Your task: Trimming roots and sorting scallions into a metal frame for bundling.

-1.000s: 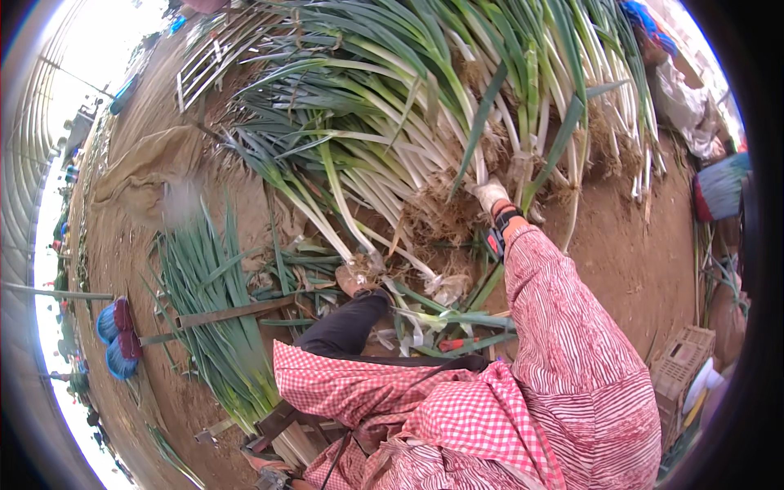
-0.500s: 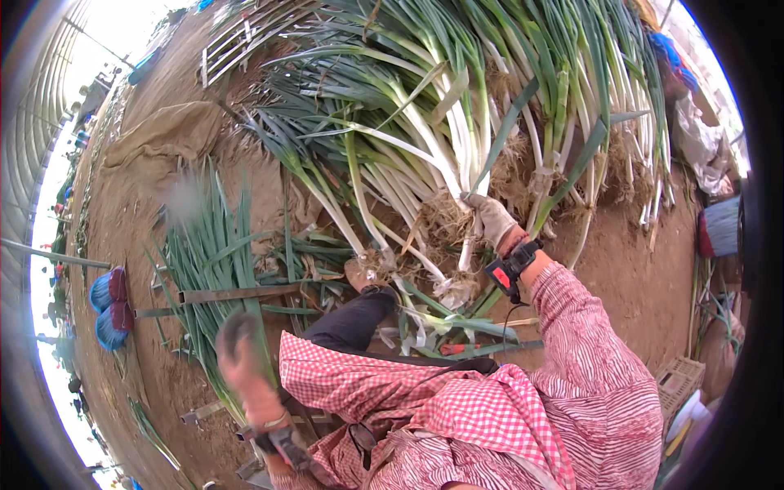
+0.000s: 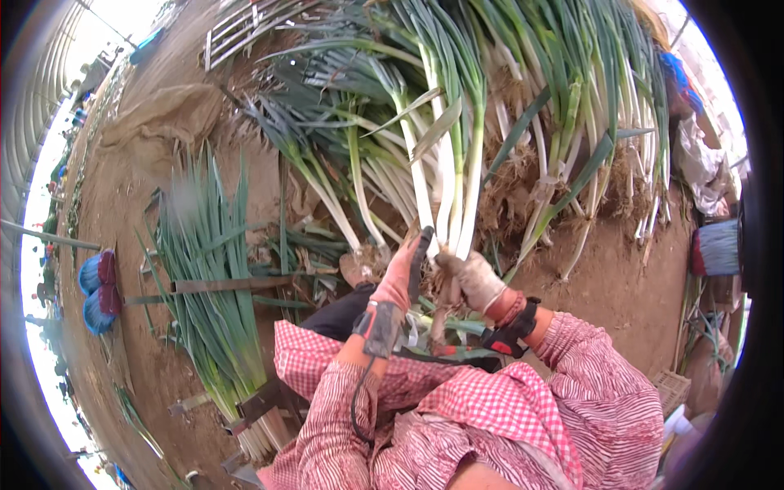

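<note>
Several long green onions (image 3: 447, 196) with white shanks and green tops lean away from me. My right hand (image 3: 479, 282), in a soiled pale glove, is closed round their lower ends, and roots hang below it. My left hand (image 3: 400, 273), in a glove with a dark palm, lies along the left side of the shanks. Its fingers are stretched out and its palm faces the bunch. Each wrist wears a dark band or device. A big heap of green onions (image 3: 563, 114) with dirty roots lies beyond my hands.
On the left, a bundle of green onions (image 3: 216, 327) lies in a metal holder (image 3: 257, 404). Slatted rack (image 3: 245, 37) and tan sacking (image 3: 163, 122) are at the far left. Blue-and-maroon rolls (image 3: 100, 292) lie left; a crate (image 3: 671, 390) sits right.
My left hand has swung from the lower left up to the bunch's base. My right hand has drawn the green onions slightly nearer and lower.
</note>
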`<state>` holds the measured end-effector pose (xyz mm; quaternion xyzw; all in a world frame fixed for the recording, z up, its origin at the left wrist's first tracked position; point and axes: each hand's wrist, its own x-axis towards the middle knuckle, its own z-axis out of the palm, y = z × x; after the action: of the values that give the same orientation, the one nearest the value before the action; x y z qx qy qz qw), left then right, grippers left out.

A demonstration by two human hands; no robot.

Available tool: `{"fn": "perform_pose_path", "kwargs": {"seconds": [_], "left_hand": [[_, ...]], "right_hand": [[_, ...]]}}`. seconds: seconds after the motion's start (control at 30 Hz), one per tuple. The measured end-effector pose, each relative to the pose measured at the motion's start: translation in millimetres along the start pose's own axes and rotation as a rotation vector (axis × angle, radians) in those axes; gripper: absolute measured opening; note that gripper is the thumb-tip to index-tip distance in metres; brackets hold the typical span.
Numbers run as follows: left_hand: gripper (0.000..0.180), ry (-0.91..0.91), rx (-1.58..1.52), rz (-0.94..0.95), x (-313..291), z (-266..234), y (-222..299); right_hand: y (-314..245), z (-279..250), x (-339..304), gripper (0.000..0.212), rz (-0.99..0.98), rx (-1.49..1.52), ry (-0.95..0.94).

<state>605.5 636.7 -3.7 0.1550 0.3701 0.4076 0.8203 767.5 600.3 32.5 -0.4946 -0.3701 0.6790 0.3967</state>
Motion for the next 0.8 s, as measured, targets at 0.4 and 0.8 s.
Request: {"fn": "perform_pose_path", "kwargs": {"seconds": [0.4, 0.8], "left_hand": [[0.032, 0.138, 0.296, 0.184, -16, -50, 24], [0.022, 0.015, 0.155, 0.100, -63, -37, 17]], "right_hand": [[-27, 42, -11, 0.024, 0.211, -0.313, 0.006], [-8, 33, 24, 0.035, 0.065, 0.037, 0.123]]}}
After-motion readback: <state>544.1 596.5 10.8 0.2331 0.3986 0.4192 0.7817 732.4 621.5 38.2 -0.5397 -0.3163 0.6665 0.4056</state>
